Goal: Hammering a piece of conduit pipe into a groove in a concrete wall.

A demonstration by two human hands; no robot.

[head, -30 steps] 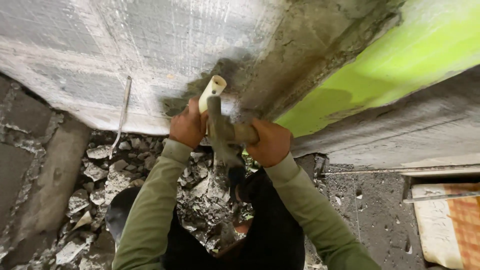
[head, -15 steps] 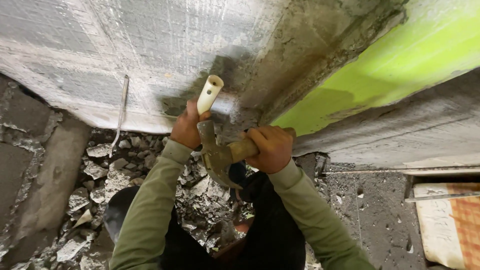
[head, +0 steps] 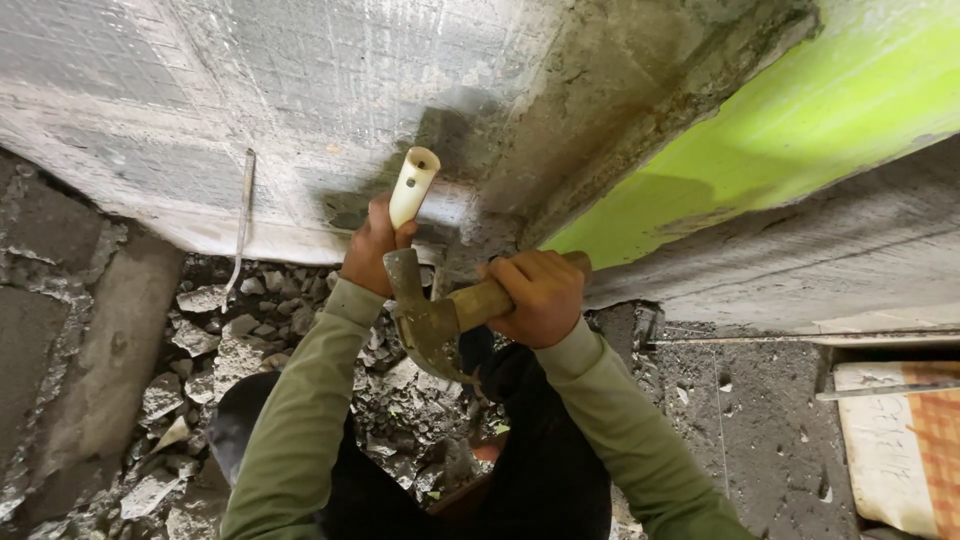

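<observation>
Rubble on floor nearest, at foot of wall. Right hand clenched round wooden handle of claw hammer — metal head just below left hand. Left hand grasping cream plastic pipe, tilted, open end up, against grey concrete wall — green panel beyond, right.

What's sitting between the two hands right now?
In the head view, the hammer's metal head lies between the left hand, which grips the cream pipe, and the right hand.
</observation>
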